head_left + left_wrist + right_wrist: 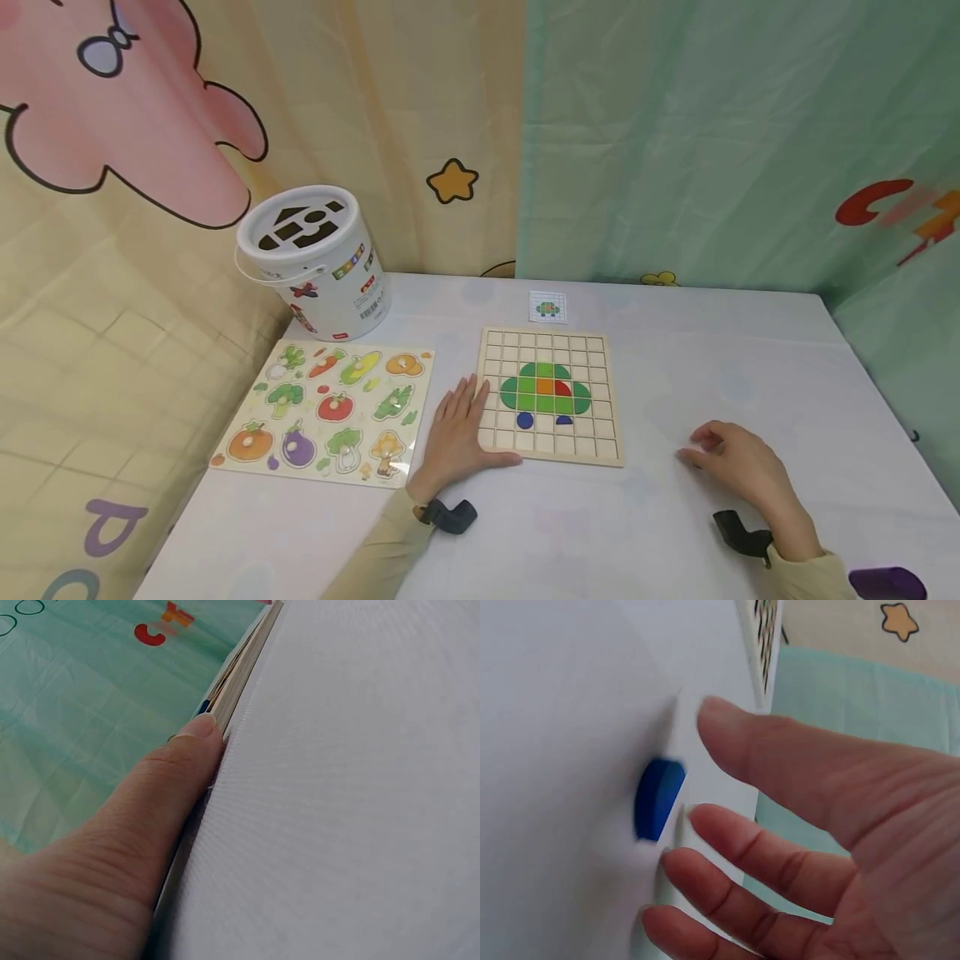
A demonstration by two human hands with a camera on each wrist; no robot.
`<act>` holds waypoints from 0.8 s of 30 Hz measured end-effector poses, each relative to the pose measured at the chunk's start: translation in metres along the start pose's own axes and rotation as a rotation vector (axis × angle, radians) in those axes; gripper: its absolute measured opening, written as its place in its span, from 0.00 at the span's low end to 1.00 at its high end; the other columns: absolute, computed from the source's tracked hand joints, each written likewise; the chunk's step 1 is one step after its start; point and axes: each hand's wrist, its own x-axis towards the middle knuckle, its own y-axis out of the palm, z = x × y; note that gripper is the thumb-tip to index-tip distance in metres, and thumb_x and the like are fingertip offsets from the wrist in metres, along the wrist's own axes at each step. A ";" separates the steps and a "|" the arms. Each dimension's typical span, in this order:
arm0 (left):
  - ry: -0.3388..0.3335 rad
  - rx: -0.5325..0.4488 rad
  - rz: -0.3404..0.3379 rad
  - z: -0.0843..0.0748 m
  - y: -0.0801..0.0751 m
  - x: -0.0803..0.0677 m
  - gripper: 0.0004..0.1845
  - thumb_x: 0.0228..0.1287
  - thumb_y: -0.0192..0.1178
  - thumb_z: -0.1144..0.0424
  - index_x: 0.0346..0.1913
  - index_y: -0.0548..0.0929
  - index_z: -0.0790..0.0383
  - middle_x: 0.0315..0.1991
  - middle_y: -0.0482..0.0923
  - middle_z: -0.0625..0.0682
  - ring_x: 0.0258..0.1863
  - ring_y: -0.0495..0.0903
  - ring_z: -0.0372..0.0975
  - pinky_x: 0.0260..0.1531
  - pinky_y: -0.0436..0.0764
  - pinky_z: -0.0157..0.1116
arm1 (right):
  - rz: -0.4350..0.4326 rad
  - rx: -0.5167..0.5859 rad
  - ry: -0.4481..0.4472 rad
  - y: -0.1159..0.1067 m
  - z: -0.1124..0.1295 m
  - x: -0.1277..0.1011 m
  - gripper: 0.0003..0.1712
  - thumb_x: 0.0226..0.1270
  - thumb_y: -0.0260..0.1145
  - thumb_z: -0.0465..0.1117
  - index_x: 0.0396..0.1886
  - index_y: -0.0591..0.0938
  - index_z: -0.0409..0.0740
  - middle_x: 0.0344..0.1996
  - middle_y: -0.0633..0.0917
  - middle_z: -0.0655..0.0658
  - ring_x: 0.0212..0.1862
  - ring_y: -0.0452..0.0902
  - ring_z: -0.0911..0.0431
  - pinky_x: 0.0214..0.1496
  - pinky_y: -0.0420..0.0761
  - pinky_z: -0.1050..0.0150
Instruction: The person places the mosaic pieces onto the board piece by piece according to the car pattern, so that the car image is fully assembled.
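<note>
A square wooden grid board (547,454) bears a car-shaped pattern of green, orange and red pieces. Under the pattern sit a blue circle (525,421) and a blue half circle (564,421). My left hand (456,433) rests along the board's left side, fingers straight, its thumb (169,776) against the near edge. To the right of the board my right hand (742,467) is low over the table, fingers loosely bent and apart, holding nothing. Just beyond its fingertips a loose blue half-round piece (660,799) lies on the table; the hand mostly hides it in the head view.
Behind the board lies a small pattern card (547,307). A vegetable puzzle board (307,408) is at the left, with a white lidded bucket (330,275) behind it. Part of a purple object (888,583) shows at the lower right. Curtains hang along the table's back.
</note>
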 end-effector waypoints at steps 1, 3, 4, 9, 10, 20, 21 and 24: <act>-0.003 0.002 0.004 0.000 0.000 0.000 0.66 0.39 0.59 0.22 0.75 0.51 0.62 0.75 0.44 0.58 0.73 0.39 0.47 0.70 0.39 0.44 | 0.011 -0.005 0.015 0.000 -0.003 -0.001 0.25 0.55 0.72 0.53 0.38 0.81 0.35 0.30 0.80 0.46 0.31 0.74 0.52 0.30 0.73 0.57; -0.004 0.004 0.006 0.000 0.000 0.000 0.66 0.39 0.59 0.22 0.75 0.51 0.61 0.75 0.44 0.58 0.73 0.38 0.47 0.70 0.39 0.44 | 0.029 -0.005 0.032 0.000 -0.008 -0.003 0.28 0.54 0.72 0.55 0.39 0.79 0.34 0.30 0.79 0.46 0.32 0.74 0.51 0.31 0.72 0.57; -0.004 0.006 0.005 0.000 0.000 0.000 0.66 0.39 0.59 0.22 0.75 0.51 0.61 0.75 0.44 0.58 0.73 0.39 0.47 0.70 0.39 0.44 | 0.035 0.002 0.034 0.000 -0.009 -0.004 0.29 0.54 0.72 0.56 0.39 0.79 0.34 0.29 0.78 0.46 0.32 0.73 0.51 0.30 0.72 0.57; -0.002 0.000 0.002 -0.001 0.000 0.000 0.65 0.39 0.60 0.23 0.74 0.51 0.62 0.74 0.45 0.58 0.73 0.40 0.47 0.70 0.40 0.44 | 0.028 0.043 0.020 0.008 -0.014 -0.009 0.27 0.55 0.72 0.53 0.39 0.76 0.33 0.24 0.73 0.48 0.26 0.66 0.55 0.26 0.66 0.63; -0.002 0.000 0.004 -0.001 0.000 0.000 0.65 0.39 0.60 0.23 0.74 0.51 0.62 0.75 0.44 0.58 0.73 0.40 0.47 0.70 0.40 0.44 | 0.024 0.047 0.014 0.009 -0.013 -0.010 0.26 0.55 0.72 0.51 0.39 0.76 0.33 0.23 0.73 0.49 0.26 0.65 0.55 0.25 0.65 0.63; -0.004 -0.002 0.004 -0.001 0.000 0.000 0.66 0.39 0.58 0.21 0.75 0.51 0.61 0.74 0.44 0.58 0.73 0.39 0.47 0.70 0.40 0.44 | -0.024 0.062 -0.028 0.014 -0.004 -0.011 0.15 0.56 0.72 0.42 0.33 0.78 0.35 0.20 0.74 0.52 0.25 0.67 0.57 0.25 0.67 0.64; -0.003 -0.002 0.002 -0.001 0.000 0.000 0.66 0.39 0.58 0.21 0.75 0.51 0.61 0.74 0.45 0.58 0.73 0.39 0.47 0.70 0.40 0.45 | -0.029 0.061 -0.033 0.014 -0.003 -0.010 0.14 0.56 0.72 0.41 0.32 0.79 0.36 0.20 0.74 0.52 0.25 0.67 0.57 0.26 0.67 0.63; -0.001 -0.004 -0.001 -0.001 0.001 0.000 0.66 0.39 0.58 0.21 0.75 0.51 0.61 0.74 0.45 0.58 0.73 0.40 0.48 0.70 0.41 0.45 | -0.027 0.062 -0.039 0.016 -0.001 -0.008 0.12 0.56 0.72 0.41 0.31 0.79 0.37 0.20 0.75 0.53 0.25 0.68 0.57 0.26 0.68 0.62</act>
